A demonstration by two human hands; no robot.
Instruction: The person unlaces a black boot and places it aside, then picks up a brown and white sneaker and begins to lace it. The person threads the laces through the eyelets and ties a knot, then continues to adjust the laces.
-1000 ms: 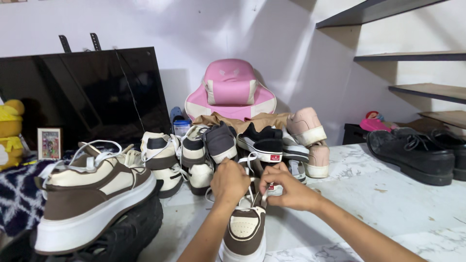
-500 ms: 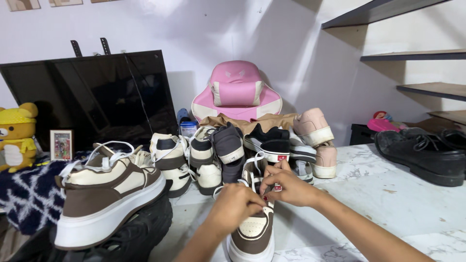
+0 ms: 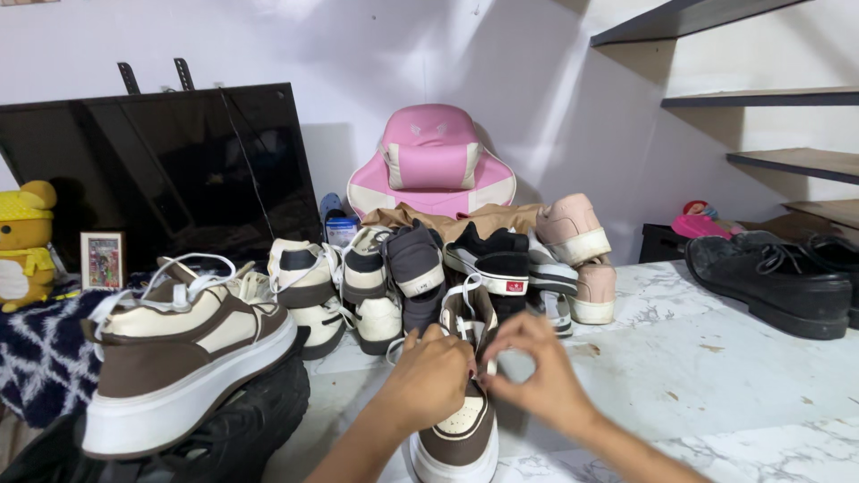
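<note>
Head: fingers [image 3: 488, 362] seemingly pinching laces [image 3: 461, 300].

Bright, even indoor light from above and in front, whitening the wall [image 3: 501, 63] and putting a soft sheen on the marble worktop [image 3: 716, 358]; soft grey shadows behind the pink chair [image 3: 431, 161] and under the shelves [image 3: 761, 98]. Dull reflections, no hard glare, on the dark screen [image 3: 161, 170]; slight motion blur on the right hand [image 3: 537, 371] and left hand [image 3: 434, 371]; mild wide-angle stretch at the edges, near brown sneaker [image 3: 179, 367] a little soft.
</note>
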